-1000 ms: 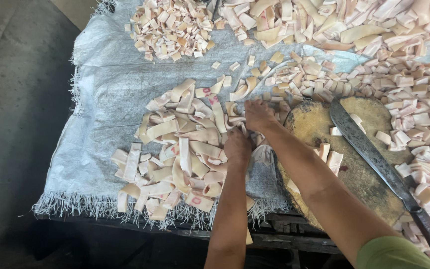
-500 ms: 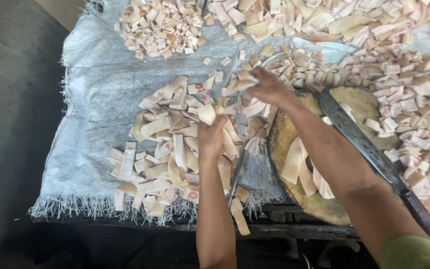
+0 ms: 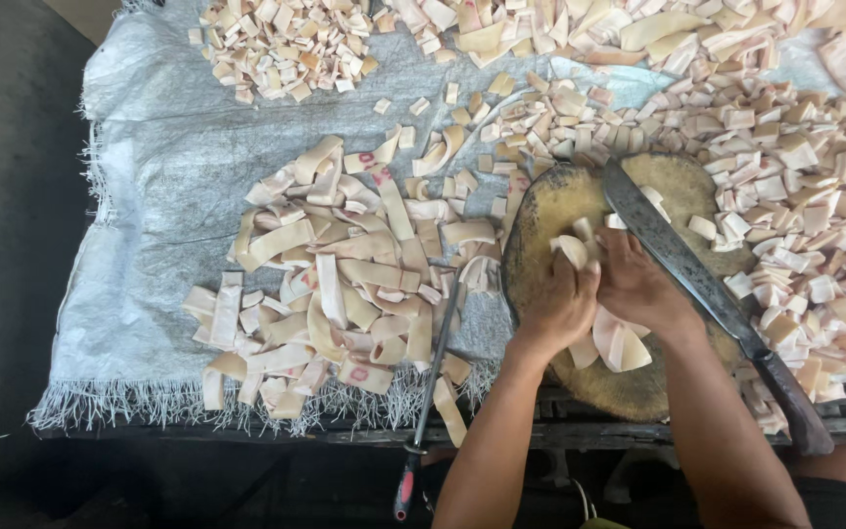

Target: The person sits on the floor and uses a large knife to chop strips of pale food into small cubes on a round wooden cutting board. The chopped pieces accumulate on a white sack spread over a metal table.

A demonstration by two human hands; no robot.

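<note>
Both hands rest together on a round wooden chopping block point(image 3: 560, 201). My left hand point(image 3: 558, 306) and my right hand point(image 3: 636, 286) clasp a bunch of pale strips point(image 3: 617, 343) whose ends stick out above and below the fingers. A long cleaver point(image 3: 697, 284) lies slanted across the block just right of my right hand, its dark handle point(image 3: 793, 404) toward me. A pile of long pale strips point(image 3: 345, 284) lies left of the block.
A grey woven sheet point(image 3: 159, 186) with a frayed near edge covers the table. Small cut cubes are heaped at the top point(image 3: 281, 44) and right point(image 3: 805, 186). A thin sharpening rod with a red handle point(image 3: 428, 402) lies over the table edge.
Both hands moved from the strip pile on the left to the chopping block, carrying a bunch of strips and gathering them there.
</note>
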